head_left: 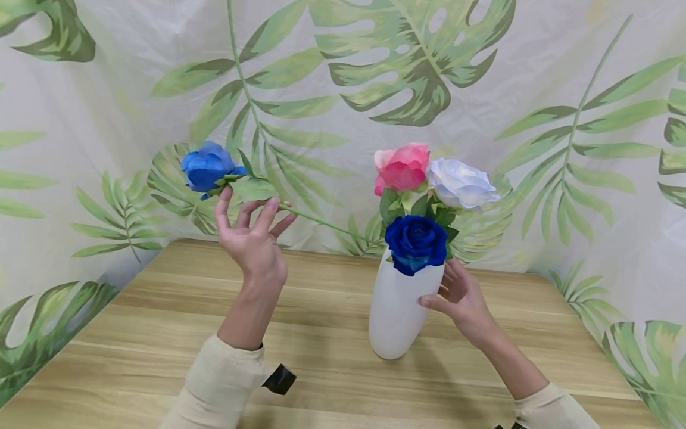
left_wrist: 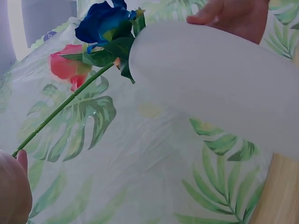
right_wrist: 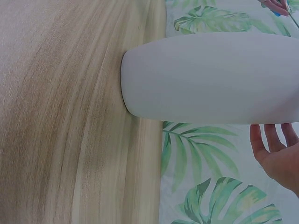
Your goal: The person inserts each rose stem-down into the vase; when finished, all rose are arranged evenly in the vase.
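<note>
My left hand (head_left: 252, 232) pinches the green stem of a light blue artificial rose (head_left: 208, 167) just below its bloom. That rose lies almost level, its stem (head_left: 321, 221) running right toward the mouth of a white vase (head_left: 399, 310). Standing on the table, the vase holds a pink rose (head_left: 403, 167), a white rose (head_left: 462, 183) and a dark blue rose (head_left: 417, 243). With thumb in front and fingers behind, my right hand (head_left: 468, 304) grips the vase's upper right side. In the right wrist view the fingers (right_wrist: 273, 136) lie along the vase wall.
The wood-grain table (head_left: 321, 381) spreads under both arms. Behind it hangs a pale leaf-print cloth (head_left: 289, 77), which also covers both sides. A small black device (head_left: 280, 379) sits at the left sleeve's cuff.
</note>
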Available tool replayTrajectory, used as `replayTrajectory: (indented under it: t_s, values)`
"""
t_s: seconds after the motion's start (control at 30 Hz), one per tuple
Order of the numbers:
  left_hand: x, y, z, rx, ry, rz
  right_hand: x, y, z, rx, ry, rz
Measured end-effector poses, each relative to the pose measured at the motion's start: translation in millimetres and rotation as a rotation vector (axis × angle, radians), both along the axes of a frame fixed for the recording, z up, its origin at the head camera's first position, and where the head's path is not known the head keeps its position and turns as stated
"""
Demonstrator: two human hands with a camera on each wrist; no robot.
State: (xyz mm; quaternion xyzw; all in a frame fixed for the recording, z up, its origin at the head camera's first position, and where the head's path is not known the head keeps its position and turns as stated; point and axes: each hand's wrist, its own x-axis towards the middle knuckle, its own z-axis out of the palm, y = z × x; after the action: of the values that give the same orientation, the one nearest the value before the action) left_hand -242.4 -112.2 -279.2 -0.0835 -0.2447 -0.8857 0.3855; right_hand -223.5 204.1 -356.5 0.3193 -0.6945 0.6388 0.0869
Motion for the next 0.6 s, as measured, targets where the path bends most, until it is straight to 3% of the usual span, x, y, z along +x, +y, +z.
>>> replayTrajectory:
  t_s: [0.23, 0.6]
  values:
    - [4.1, 3.1, 7.6, 0.126, 0.03, 0.01, -0.6, 0.1, 0.3, 0.004, 0.002, -0.004]
    - [11.5, 17.4, 9.7, 0.104, 0.059, 0.041, -0.8, -0.3, -0.9, -0.001, -0.005, -0.003]
